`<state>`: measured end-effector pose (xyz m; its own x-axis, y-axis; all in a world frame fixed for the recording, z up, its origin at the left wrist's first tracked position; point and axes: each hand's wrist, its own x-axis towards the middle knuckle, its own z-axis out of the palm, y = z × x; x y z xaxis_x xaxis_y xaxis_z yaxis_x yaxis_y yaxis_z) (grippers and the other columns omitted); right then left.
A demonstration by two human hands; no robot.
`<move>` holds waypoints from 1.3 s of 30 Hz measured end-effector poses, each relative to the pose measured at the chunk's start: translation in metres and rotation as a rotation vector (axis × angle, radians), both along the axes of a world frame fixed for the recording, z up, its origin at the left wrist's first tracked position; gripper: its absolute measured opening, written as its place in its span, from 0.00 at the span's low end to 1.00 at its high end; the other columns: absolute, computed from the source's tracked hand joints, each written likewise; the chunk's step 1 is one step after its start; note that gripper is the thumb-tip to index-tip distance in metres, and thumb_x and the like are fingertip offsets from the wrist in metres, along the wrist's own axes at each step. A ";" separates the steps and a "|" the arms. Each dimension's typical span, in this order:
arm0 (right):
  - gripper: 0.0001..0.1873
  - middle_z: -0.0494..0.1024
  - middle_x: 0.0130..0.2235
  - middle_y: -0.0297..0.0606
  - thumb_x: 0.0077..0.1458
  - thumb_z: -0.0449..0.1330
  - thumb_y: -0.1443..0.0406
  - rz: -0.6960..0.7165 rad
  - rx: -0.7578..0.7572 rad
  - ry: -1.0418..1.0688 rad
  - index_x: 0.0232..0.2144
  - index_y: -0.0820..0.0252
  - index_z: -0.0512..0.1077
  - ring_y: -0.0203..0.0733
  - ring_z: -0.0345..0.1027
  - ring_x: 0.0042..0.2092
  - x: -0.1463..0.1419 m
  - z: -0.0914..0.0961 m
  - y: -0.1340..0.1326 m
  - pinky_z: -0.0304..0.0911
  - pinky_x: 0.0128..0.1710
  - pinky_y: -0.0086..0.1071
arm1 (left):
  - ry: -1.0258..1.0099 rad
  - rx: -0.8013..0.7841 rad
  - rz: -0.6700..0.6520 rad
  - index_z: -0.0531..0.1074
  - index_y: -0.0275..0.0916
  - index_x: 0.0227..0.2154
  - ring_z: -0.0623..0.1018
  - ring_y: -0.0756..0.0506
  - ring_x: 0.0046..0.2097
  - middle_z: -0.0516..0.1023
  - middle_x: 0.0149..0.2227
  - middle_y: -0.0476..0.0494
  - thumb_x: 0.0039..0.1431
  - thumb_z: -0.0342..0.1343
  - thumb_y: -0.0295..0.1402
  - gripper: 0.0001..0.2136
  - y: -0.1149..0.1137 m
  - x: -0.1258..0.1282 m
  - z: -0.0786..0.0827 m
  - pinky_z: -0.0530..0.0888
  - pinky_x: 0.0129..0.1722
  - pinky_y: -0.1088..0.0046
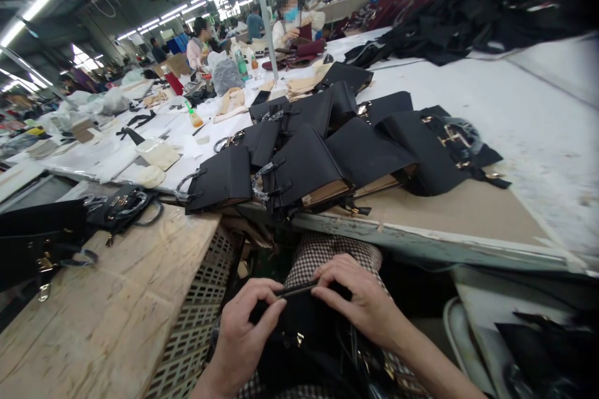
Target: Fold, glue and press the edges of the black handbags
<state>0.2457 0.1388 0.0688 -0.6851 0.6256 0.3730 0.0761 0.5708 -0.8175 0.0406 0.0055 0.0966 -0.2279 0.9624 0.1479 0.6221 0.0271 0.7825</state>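
A black handbag (pixel 299 365) with gold-coloured metal fittings lies across my lap, over checked cloth. My left hand (pixel 248 324) pinches the bag's upper edge between thumb and fingers. A short distance to the right, my right hand (pixel 353 296) grips the same edge, thumb below and fingers on top. Between the two hands the edge runs as a narrow dark strip. The lower part of the bag is dark, and its straps and fittings at the right are hard to make out.
Several black bag pieces (pixel 299 162) are piled on the white worktable (pixel 528 100) ahead. More black bags (pixel 119 206) lie on the wooden board (pixel 121 280) at left, beside a plastic crate (pixel 199 299). A glue bottle (pixel 194 116) and a person (pixel 292 19) handling maroon pieces are farther back.
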 end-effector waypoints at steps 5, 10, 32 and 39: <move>0.08 0.78 0.35 0.35 0.59 0.63 0.71 -0.029 -0.011 0.017 0.29 0.57 0.69 0.43 0.69 0.40 0.000 0.002 0.000 0.61 0.42 0.38 | -0.078 -0.028 0.036 0.71 0.39 0.27 0.77 0.46 0.42 0.78 0.40 0.44 0.62 0.57 0.30 0.07 0.006 0.004 0.002 0.72 0.45 0.71; 0.09 0.78 0.34 0.35 0.58 0.62 0.71 -0.054 -0.029 0.021 0.28 0.57 0.69 0.44 0.69 0.39 -0.001 0.002 -0.001 0.61 0.41 0.39 | -0.170 -0.056 0.052 0.70 0.38 0.26 0.77 0.47 0.41 0.78 0.38 0.46 0.61 0.57 0.30 0.08 0.010 0.006 0.004 0.71 0.44 0.73; 0.06 0.77 0.31 0.32 0.63 0.61 0.66 0.031 0.036 -0.289 0.35 0.53 0.79 0.42 0.65 0.37 -0.007 0.012 -0.007 0.53 0.40 0.38 | 0.038 -0.195 -0.207 0.77 0.38 0.26 0.74 0.49 0.34 0.74 0.29 0.49 0.58 0.56 0.25 0.07 0.044 0.014 0.021 0.67 0.36 0.75; 0.07 0.77 0.29 0.31 0.62 0.61 0.68 0.045 -0.012 -0.252 0.31 0.55 0.78 0.40 0.66 0.35 -0.008 0.015 -0.009 0.52 0.40 0.38 | -0.025 -0.238 -0.210 0.80 0.39 0.29 0.75 0.49 0.34 0.76 0.30 0.48 0.57 0.56 0.25 0.09 0.034 0.002 0.027 0.68 0.35 0.76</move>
